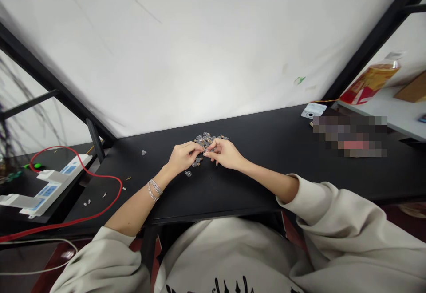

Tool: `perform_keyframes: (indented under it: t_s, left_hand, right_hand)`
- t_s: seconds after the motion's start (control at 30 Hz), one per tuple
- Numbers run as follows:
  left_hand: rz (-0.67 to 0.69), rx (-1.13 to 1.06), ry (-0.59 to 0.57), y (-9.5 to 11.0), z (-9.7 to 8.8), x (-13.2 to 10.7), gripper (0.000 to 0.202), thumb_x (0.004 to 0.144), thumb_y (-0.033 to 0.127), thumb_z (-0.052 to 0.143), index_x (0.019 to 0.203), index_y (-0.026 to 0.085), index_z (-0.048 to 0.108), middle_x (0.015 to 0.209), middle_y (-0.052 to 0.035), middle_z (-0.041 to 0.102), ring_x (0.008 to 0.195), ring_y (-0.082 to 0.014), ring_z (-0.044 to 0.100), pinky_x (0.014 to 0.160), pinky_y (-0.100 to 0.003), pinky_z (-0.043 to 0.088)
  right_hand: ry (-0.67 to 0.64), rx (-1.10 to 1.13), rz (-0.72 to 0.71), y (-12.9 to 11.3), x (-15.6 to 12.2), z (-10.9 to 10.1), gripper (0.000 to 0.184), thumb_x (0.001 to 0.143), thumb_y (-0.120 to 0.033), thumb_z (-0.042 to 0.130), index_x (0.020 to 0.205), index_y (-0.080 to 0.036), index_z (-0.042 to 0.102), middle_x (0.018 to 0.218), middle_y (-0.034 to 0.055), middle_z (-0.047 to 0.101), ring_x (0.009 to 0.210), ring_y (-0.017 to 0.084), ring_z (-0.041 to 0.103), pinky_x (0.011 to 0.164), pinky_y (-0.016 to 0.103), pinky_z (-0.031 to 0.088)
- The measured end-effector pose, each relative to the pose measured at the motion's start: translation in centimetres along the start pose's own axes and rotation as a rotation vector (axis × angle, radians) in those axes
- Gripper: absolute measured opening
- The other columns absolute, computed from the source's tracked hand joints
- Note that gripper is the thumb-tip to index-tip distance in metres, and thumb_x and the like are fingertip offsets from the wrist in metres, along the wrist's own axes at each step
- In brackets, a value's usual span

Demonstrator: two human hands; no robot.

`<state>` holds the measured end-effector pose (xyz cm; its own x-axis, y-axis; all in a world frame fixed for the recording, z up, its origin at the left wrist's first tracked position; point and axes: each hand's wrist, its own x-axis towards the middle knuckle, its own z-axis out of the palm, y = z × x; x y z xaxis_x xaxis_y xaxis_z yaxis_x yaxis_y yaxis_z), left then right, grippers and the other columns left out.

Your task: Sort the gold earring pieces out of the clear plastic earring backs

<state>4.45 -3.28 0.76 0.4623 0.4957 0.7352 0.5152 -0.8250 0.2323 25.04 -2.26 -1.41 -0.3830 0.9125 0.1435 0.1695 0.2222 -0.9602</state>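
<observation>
Far left of the fingers, a stray clear glass bead (143, 152) sits alone. The left hand (182, 157) and right hand (224, 153) pinch together, any grip too small to tell, just below the heap of glass beads (207, 140); one knock could scatter them across the black tabletop (266, 173).

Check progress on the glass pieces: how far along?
Done: no separate finished group shows. In hand: the left hand and right hand meet at the pile, pinching something too small to tell. Left: the pile itself, plus a loose globe and a stray piece on the desk.
</observation>
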Motion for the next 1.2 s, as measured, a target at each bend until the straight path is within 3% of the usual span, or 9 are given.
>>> perform_keyframes:
  t_s: [0.23, 0.37, 0.5, 0.87, 1.03, 1.2]
  left_hand:
    - [-0.001, -0.032, -0.041, 0.6, -0.3, 0.2, 0.009, 0.089, 0.015, 0.062, 0.094, 0.019, 0.069, 0.095, -0.0044, 0.073, 0.078, -0.0121, 0.069, 0.064, -0.021, 0.055]
    - [-0.036, -0.079, -0.161, 1.2, -0.6, 0.4, 0.031, 0.087, 0.022, 0.066, 0.118, 0.020, 0.063, 0.115, -0.0091, 0.067, 0.077, -0.0123, 0.065, 0.063, -0.024, 0.056]
    - [-0.043, -0.035, -0.147, 1.2, -0.2, 0.3, 0.037, 0.089, 0.028, 0.065, 0.125, 0.021, 0.059, 0.115, -0.0086, 0.065, 0.076, -0.0121, 0.063, 0.070, -0.027, 0.057]
    - [0.001, 0.051, -0.070, 0.6, 0.3, 0.0, 0.017, 0.088, 0.026, 0.064, 0.103, 0.019, 0.066, 0.097, -0.0055, 0.070, 0.077, -0.0126, 0.065, 0.069, -0.025, 0.055]
    - [-0.045, 0.097, -0.090, 0.6, 0.2, 0.0, 0.010, 0.083, 0.026, 0.065, 0.086, 0.018, 0.060, 0.077, -0.0005, 0.061, 0.064, -0.0108, 0.056, 0.057, -0.023, 0.046]
    - [-0.062, 0.119, -0.090, 0.5, 0.2, 0.0, 0.015, 0.078, 0.025, 0.067, 0.078, 0.018, 0.054, 0.069, 0.0031, 0.053, 0.058, -0.0093, 0.051, 0.053, -0.021, 0.041]
  right_hand:
    - [-0.011, 0.072, -0.014, -0.6, -0.1, 0.0, 0.047, 0.070, -0.054, 0.077, 0.081, -0.018, 0.050, 0.063, -0.0001, 0.061, 0.056, 0.014, 0.061, 0.041, 0.021, 0.047]
    - [-0.022, 0.128, -0.012, -1.2, -0.3, 0.1, 0.051, 0.068, -0.057, 0.078, 0.082, -0.018, 0.049, 0.068, 0.0004, 0.061, 0.058, 0.014, 0.062, 0.041, 0.022, 0.049]
    - [-0.069, 0.141, -0.014, -1.5, -0.5, 0.1, 0.049, 0.070, -0.056, 0.077, 0.084, -0.017, 0.051, 0.068, -0.0002, 0.058, 0.060, 0.013, 0.061, 0.041, 0.022, 0.051]
    - [-0.108, 0.131, -0.016, -1.3, -0.5, 0.4, 0.048, 0.071, -0.056, 0.076, 0.086, -0.016, 0.056, 0.078, 0.0022, 0.059, 0.061, 0.012, 0.061, 0.041, 0.021, 0.051]
    - [-0.128, 0.122, -0.005, -1.3, -0.5, 0.3, 0.048, 0.071, -0.055, 0.077, 0.089, -0.015, 0.059, 0.085, 0.0046, 0.063, 0.060, 0.011, 0.061, 0.041, 0.021, 0.051]
    - [-0.167, 0.100, -0.003, -1.1, -0.5, 0.4, 0.046, 0.074, -0.054, 0.075, 0.091, -0.014, 0.061, 0.087, 0.0058, 0.065, 0.059, 0.010, 0.061, 0.041, 0.020, 0.052]
